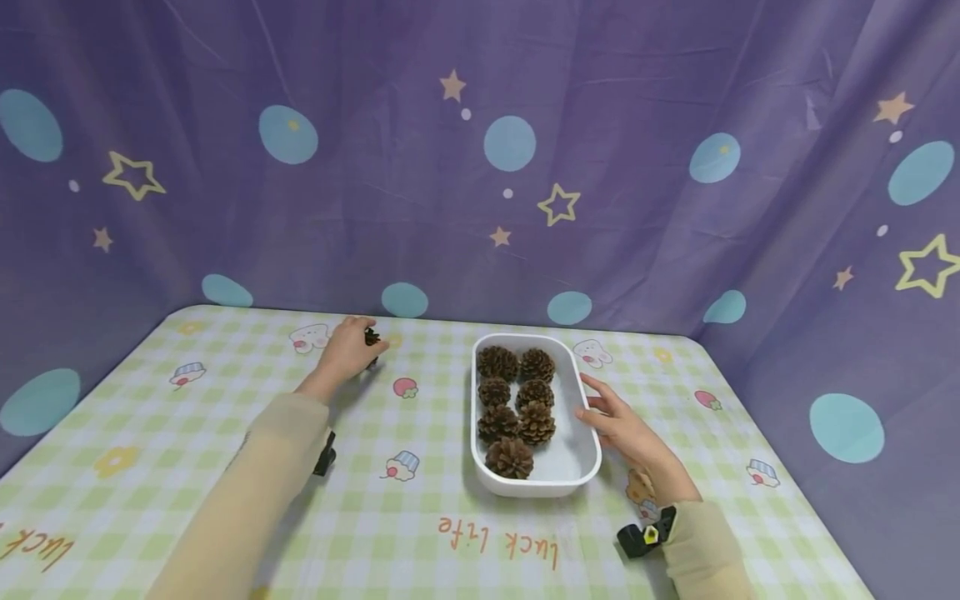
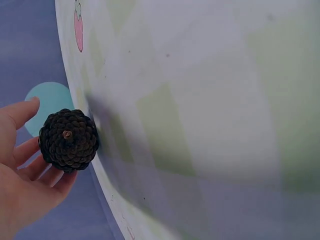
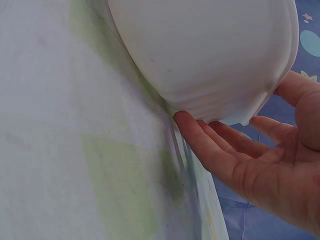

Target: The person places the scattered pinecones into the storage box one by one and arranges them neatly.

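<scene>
Far back on the left of the table, my left hand (image 1: 347, 351) is around a dark brown pine cone (image 2: 68, 141). The left wrist view has the cone against the tablecloth, the fingers curving along its far side and the thumb standing apart from it. My right hand (image 1: 621, 427) holds the right side of a white rectangular tub (image 1: 542, 489), its thumb at the rim and its fingertips against the outer wall low down. Inside the tub, several brown pine cones (image 1: 510, 457) stand in two columns toward the left, with bare floor at the front right.
A green-and-white checked tablecloth (image 1: 405, 525) with printed cupcakes, strawberries and lettering covers the table. Behind it and along the right side hangs a purple curtain (image 1: 420, 208) with stars and blue ovals. Each wrist carries a black strapped device (image 1: 647, 534).
</scene>
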Demonstrator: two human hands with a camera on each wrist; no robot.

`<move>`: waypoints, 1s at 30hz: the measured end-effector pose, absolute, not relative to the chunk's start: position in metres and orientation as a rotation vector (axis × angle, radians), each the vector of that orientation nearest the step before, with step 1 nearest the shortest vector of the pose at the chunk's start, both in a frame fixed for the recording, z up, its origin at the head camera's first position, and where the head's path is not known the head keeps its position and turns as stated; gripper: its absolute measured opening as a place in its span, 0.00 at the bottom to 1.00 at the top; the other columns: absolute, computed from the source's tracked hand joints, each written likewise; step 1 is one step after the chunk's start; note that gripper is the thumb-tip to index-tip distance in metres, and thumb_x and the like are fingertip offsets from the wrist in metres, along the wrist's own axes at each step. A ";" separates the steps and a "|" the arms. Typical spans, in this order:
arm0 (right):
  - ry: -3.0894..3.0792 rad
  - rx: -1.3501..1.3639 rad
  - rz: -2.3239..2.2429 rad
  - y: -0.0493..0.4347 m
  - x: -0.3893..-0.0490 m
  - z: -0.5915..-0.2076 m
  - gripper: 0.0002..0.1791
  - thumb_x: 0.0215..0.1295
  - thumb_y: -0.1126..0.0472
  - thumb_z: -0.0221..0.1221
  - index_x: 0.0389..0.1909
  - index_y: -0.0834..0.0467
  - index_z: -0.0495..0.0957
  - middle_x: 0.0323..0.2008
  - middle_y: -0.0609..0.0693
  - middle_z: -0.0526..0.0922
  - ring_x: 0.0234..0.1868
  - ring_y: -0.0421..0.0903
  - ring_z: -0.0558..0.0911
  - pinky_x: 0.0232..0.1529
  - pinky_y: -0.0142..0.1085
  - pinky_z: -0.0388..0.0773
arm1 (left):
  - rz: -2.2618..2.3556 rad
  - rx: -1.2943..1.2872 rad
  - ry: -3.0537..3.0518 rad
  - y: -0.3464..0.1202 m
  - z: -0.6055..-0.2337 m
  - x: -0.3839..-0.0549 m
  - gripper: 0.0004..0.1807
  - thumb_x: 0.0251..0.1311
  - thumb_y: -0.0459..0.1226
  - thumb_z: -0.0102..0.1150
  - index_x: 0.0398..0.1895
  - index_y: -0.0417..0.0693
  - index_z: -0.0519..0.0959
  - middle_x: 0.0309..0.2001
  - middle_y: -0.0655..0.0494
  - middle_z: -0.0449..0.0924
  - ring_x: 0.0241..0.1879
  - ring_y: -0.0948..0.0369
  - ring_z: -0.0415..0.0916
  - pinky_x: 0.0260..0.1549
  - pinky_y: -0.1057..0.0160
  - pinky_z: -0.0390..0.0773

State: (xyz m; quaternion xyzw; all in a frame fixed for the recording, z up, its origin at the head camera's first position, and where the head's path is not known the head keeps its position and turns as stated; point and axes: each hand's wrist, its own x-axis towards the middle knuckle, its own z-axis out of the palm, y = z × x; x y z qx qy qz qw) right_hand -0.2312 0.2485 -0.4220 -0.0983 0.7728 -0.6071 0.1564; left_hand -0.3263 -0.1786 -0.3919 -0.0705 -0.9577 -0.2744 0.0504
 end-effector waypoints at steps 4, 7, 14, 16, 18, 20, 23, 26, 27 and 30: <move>2.205 -0.310 -1.741 0.249 -0.233 -0.425 0.38 0.66 0.54 0.50 0.71 0.46 0.41 0.63 0.66 0.57 0.54 0.53 0.73 0.44 0.47 0.78 | -0.833 -0.187 -2.917 -0.179 -0.392 -0.326 0.30 0.58 0.42 0.55 0.60 0.32 0.64 0.59 0.30 0.59 0.56 0.38 0.61 0.56 0.42 0.64; 2.192 -0.296 -1.753 0.251 -0.237 -0.430 0.37 0.66 0.54 0.51 0.71 0.44 0.42 0.62 0.64 0.59 0.53 0.52 0.74 0.43 0.46 0.79 | -0.818 -0.179 -2.913 -0.178 -0.391 -0.326 0.30 0.56 0.41 0.58 0.58 0.32 0.65 0.58 0.30 0.59 0.54 0.38 0.63 0.55 0.43 0.65; 2.198 -0.271 -1.765 0.252 -0.240 -0.435 0.37 0.66 0.54 0.52 0.70 0.41 0.44 0.61 0.62 0.61 0.53 0.53 0.74 0.42 0.47 0.79 | -0.809 -0.189 -2.885 -0.179 -0.392 -0.324 0.29 0.53 0.36 0.60 0.58 0.32 0.66 0.54 0.31 0.61 0.51 0.40 0.65 0.53 0.45 0.66; 2.199 -0.239 -1.758 0.252 -0.241 -0.436 0.36 0.65 0.54 0.52 0.70 0.39 0.45 0.62 0.60 0.61 0.53 0.52 0.74 0.43 0.46 0.79 | -0.817 -0.191 -2.877 -0.180 -0.392 -0.323 0.28 0.54 0.36 0.60 0.57 0.32 0.67 0.54 0.32 0.61 0.51 0.40 0.65 0.53 0.44 0.66; 2.205 -0.221 -1.749 0.252 -0.241 -0.435 0.36 0.65 0.54 0.52 0.70 0.38 0.45 0.62 0.59 0.61 0.54 0.52 0.73 0.43 0.47 0.78 | -0.822 -0.193 -2.872 -0.180 -0.392 -0.322 0.28 0.54 0.37 0.59 0.57 0.33 0.67 0.55 0.32 0.61 0.52 0.40 0.65 0.53 0.44 0.66; 2.207 -0.206 -1.752 0.251 -0.241 -0.434 0.36 0.65 0.54 0.52 0.69 0.38 0.46 0.62 0.59 0.62 0.53 0.52 0.74 0.43 0.46 0.79 | -0.827 -0.196 -2.870 -0.180 -0.392 -0.321 0.28 0.54 0.37 0.59 0.57 0.33 0.67 0.56 0.32 0.61 0.52 0.40 0.65 0.53 0.44 0.66; 2.215 -0.226 -1.754 0.251 -0.239 -0.431 0.36 0.66 0.54 0.52 0.70 0.41 0.45 0.61 0.61 0.61 0.53 0.52 0.74 0.43 0.46 0.79 | -0.829 -0.204 -2.861 -0.180 -0.391 -0.320 0.29 0.54 0.38 0.59 0.58 0.33 0.67 0.56 0.32 0.62 0.53 0.40 0.65 0.54 0.44 0.66; 2.221 -0.234 -1.750 0.249 -0.235 -0.426 0.37 0.66 0.54 0.52 0.71 0.43 0.44 0.62 0.64 0.60 0.52 0.52 0.74 0.43 0.46 0.79 | -0.831 -0.220 -2.843 -0.179 -0.390 -0.318 0.29 0.54 0.39 0.59 0.57 0.33 0.68 0.55 0.32 0.64 0.53 0.40 0.65 0.55 0.44 0.65; 2.222 -0.240 -1.744 0.248 -0.233 -0.423 0.37 0.66 0.55 0.51 0.71 0.45 0.43 0.62 0.65 0.59 0.53 0.52 0.74 0.43 0.46 0.79 | -0.832 -0.224 -2.838 -0.178 -0.389 -0.317 0.29 0.54 0.40 0.59 0.57 0.33 0.68 0.55 0.32 0.65 0.54 0.40 0.65 0.55 0.43 0.65; 2.225 -0.232 -1.732 0.246 -0.229 -0.418 0.38 0.66 0.55 0.51 0.71 0.46 0.42 0.63 0.65 0.58 0.54 0.53 0.73 0.44 0.46 0.78 | -0.843 -0.243 -2.824 -0.177 -0.389 -0.314 0.29 0.54 0.41 0.58 0.57 0.33 0.68 0.54 0.33 0.67 0.54 0.40 0.66 0.55 0.43 0.65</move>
